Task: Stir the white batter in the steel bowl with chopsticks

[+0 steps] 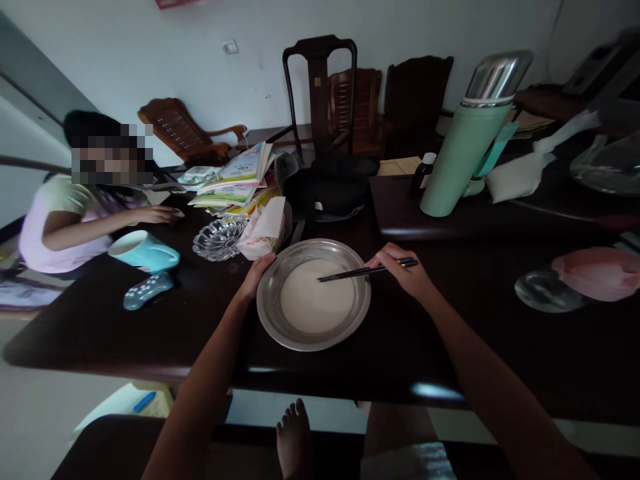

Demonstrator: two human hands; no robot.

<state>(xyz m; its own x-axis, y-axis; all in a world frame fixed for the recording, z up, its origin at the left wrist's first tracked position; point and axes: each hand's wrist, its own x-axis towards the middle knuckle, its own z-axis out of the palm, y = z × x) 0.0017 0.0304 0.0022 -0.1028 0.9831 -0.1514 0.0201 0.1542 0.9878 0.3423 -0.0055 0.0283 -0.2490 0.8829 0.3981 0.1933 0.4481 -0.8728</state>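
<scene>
A wide metal bowl [267, 313] stands on the dark table, holding a pale, creamy white liquid [310, 307]. My left hand [256, 275] grips the bowl's rim at its left side. In my right hand [400, 270] is a pair of dark chopsticks [350, 272], slanting over the bowl's right rim. Their tips are at the liquid near the middle of the bowl; whether they dip below the surface is hard to see. Just behind the bowl lies a crumpled printed packet [263, 230], next to a clear glass dish [217, 240].
A blue mug [145, 250] and a game controller [149, 291] lie to the left, near another person [65, 227]. Books [240, 177] and a black bag [325, 190] are behind. A green thermos [450, 153] stands on a raised board; a pink bowl [597, 273] is at right.
</scene>
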